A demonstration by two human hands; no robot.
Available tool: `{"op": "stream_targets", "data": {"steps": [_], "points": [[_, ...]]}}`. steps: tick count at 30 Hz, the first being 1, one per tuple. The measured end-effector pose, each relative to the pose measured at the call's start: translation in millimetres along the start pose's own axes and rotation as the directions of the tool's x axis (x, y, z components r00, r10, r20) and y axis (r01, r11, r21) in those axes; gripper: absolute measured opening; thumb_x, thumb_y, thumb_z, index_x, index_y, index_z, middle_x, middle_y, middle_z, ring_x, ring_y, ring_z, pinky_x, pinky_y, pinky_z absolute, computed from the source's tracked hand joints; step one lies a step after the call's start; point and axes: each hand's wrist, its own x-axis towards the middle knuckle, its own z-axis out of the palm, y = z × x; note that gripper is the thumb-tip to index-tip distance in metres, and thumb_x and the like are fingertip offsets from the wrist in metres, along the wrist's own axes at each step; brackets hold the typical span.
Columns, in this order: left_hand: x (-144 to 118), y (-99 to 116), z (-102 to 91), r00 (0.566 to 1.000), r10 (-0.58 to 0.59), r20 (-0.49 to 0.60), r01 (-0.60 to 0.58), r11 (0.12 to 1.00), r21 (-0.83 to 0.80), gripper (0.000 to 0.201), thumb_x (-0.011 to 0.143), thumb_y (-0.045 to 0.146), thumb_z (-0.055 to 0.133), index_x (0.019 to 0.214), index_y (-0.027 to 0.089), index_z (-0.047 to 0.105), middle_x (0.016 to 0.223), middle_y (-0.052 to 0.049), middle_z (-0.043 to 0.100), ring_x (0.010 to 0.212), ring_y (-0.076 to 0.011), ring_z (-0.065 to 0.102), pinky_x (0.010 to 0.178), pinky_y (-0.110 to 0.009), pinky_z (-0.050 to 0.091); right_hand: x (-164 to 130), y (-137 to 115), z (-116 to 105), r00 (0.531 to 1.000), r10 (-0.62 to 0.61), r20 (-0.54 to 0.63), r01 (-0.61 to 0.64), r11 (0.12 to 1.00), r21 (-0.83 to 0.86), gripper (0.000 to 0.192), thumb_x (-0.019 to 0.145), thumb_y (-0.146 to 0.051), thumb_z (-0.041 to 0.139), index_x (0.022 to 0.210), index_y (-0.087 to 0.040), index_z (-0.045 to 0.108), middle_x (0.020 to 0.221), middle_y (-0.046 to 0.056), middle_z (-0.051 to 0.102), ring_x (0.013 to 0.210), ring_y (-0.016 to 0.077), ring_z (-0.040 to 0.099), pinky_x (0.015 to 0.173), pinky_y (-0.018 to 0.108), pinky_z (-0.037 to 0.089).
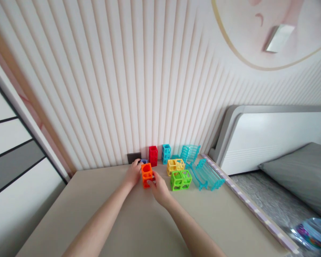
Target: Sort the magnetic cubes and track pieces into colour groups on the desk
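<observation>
Two orange openwork cube blocks (147, 171) stand stacked on the tabletop, upright. My right hand (160, 189) grips them from the right side, thumb in front. Just left of the stack, my left hand (134, 173) is closed with its fingertips at a purple-blue block (143, 161), mostly hidden behind the orange stack and the fingers. Behind them stands a red block tower (153, 156), with a light-blue block tower (166, 154) to its right. Yellow blocks (176, 166) and green blocks (181, 180) lie to the right of my right hand.
Translucent teal rack-like pieces (207, 175) lie at the tabletop's right end. A dark flat box (134, 157) leans at the ribbed wall (117, 89). A striped edge strip (248, 201) borders the table (101, 214); beyond it are a grey pillow (302, 176) and a plastic package (312, 232).
</observation>
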Motion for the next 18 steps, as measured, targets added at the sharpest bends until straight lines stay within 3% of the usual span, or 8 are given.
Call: {"op": "stream_targets", "data": {"steps": [5,11,18], "points": [[-9.3,-29.8,-2.3,0.998,-0.018,-0.058,0.018,1.000,-0.003,0.026,0.091,0.018,0.048,0.113,0.017,0.061,0.143,-0.016,0.051,0.128,-0.0297,0.054,0.105,-0.045,0.045,28.8,11.1,25.0,1.000,0.018,-0.022,-0.018,1.000,-0.005,0.034,0.086,-0.017,0.056,0.119,-0.019,0.063,0.110,0.009,0.073,0.097,0.0232,0.069,0.085,0.033,0.053],[-32.0,-77.7,-35.1,0.997,0.022,-0.071,-0.025,0.999,-0.041,0.014,0.088,0.014,0.053,0.098,0.020,0.061,0.137,-0.013,0.057,0.127,-0.0286,0.057,0.109,-0.047,0.044,60.2,11.5,49.7,0.999,0.009,-0.034,-0.011,0.998,-0.059,0.037,0.088,-0.018,0.053,0.123,-0.015,0.062,0.111,0.013,0.072,0.099,0.0251,0.067,0.088,0.035,0.051],[-39.6,-94.6,-49.6,0.992,0.080,-0.099,-0.091,0.990,-0.109,0.016,0.085,0.010,0.059,0.095,0.021,0.057,0.122,-0.009,0.064,0.127,-0.0258,0.058,0.106,-0.045,0.048,64.2,10.1,57.4,0.993,0.013,-0.121,-0.036,0.982,-0.185,0.034,0.093,-0.026,0.048,0.119,-0.010,0.064,0.111,0.019,0.069,0.107,0.0295,0.064,0.095,0.038,0.047]]}}
